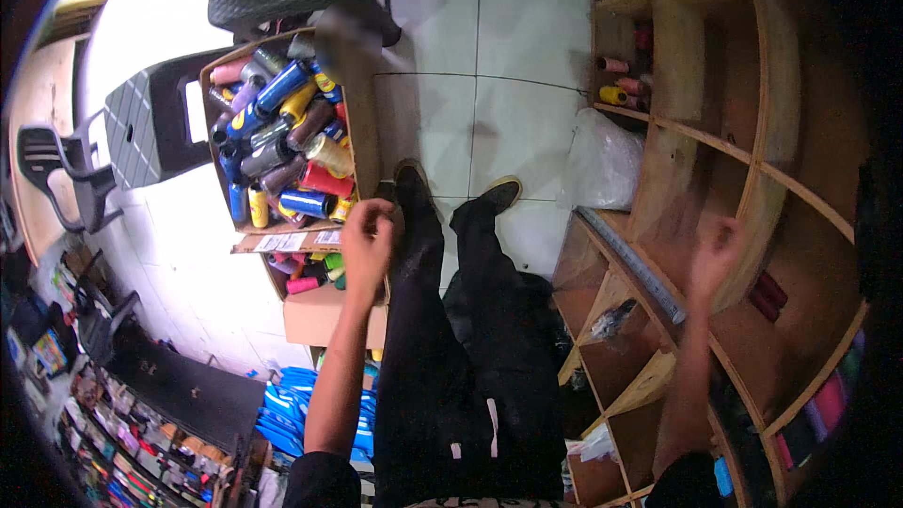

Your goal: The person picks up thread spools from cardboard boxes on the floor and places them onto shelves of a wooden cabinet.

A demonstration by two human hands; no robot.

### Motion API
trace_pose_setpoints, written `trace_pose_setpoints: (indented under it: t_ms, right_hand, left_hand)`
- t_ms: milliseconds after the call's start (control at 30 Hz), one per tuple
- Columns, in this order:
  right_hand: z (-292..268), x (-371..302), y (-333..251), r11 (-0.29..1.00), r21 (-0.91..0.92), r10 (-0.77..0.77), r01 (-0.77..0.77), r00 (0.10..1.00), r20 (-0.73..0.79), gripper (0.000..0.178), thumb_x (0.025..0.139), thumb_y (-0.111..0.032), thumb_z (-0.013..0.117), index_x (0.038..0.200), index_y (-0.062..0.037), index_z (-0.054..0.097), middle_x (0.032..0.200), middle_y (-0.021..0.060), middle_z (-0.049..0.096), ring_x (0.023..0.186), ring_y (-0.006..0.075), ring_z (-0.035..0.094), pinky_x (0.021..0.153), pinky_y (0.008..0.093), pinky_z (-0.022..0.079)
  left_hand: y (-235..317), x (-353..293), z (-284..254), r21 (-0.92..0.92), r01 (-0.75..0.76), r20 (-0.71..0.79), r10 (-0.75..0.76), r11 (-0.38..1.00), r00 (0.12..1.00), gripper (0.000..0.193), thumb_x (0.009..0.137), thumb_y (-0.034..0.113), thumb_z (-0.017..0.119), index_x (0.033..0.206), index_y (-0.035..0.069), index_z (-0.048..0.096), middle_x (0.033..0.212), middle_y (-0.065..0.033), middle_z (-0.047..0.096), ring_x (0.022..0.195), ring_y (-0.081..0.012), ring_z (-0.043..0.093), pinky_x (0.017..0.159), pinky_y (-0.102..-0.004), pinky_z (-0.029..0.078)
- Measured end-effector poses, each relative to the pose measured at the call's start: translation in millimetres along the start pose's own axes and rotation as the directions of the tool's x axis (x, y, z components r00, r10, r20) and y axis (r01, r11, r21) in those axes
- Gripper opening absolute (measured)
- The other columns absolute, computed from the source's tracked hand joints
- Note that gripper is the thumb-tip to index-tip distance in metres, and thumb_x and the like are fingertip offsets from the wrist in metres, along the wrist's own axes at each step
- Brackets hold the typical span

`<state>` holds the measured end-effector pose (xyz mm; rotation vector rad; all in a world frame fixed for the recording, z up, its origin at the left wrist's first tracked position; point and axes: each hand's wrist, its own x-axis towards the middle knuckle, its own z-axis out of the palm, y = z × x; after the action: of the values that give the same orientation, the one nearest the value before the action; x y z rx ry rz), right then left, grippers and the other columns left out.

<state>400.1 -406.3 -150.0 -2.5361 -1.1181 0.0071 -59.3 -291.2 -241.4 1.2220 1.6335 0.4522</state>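
My left hand (370, 237) is raised with curled fingers beside the right edge of an open cardboard box (362, 122). No object shows in its fingers. The box is heaped with thread spools (282, 85) in blue, yellow, red, grey and cream. My right hand (720, 249) reaches out over a wooden compartment shelf (715, 141). Motion blurs its fingers, and I cannot make out anything in them. Below that hand, two dark red spools (768, 294) lie in a compartment.
Pink and yellow spools (613, 94) sit in a far shelf compartment. A clear plastic bag (607, 160) leans against the shelf. Under the upper box is another carton (329, 315) with spools, and blue packages (287, 414) are nearer. Chairs (66, 169) stand left.
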Motion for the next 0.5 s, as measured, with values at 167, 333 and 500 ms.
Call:
trace_pose_setpoints:
  t_ms: [167,333,500]
  right_hand:
    - [112.4,-141.5,-170.9,0.944,0.326,-0.233,-0.043,0.612,0.756,0.026,0.078,-0.013,0.066,0.100,-0.0019,0.057,0.102,0.0153,0.058,0.097,0.0298,0.057,0.085,0.0387,0.045]
    - [168.6,-244.9,-240.3,0.903,0.394,-0.386,-0.171,0.082,0.919,0.022,0.081,-0.015,0.063,0.097,-0.0020,0.056,0.083,0.0160,0.064,0.082,0.0324,0.063,0.074,0.0394,0.050]
    - [238.8,-335.3,-266.4,0.920,0.387,-0.389,-0.066,-0.021,0.921,0.023,0.079,-0.020,0.063,0.089,0.0004,0.059,0.083,0.0196,0.065,0.082,0.0345,0.064,0.074,0.0413,0.051]
  left_hand:
    - [-86.1,-9.3,-58.4,-0.170,0.152,-0.083,-0.167,0.974,0.982,0.011,0.083,-0.003,0.044,0.079,0.000,0.053,0.073,-0.0037,0.055,0.070,-0.0105,0.055,0.064,-0.0216,0.044]
    - [-174.1,-42.0,-76.1,-0.230,0.163,-0.538,-0.265,0.959,0.800,0.013,0.077,-0.004,0.047,0.089,-0.003,0.053,0.077,-0.0073,0.052,0.072,-0.0157,0.053,0.068,-0.0292,0.046]
    - [-316.2,-90.2,-74.7,0.159,0.497,-0.447,-0.387,0.853,0.807,0.033,0.071,0.013,0.064,0.100,-0.002,0.057,0.096,-0.0231,0.057,0.091,-0.0365,0.056,0.083,-0.0389,0.045]
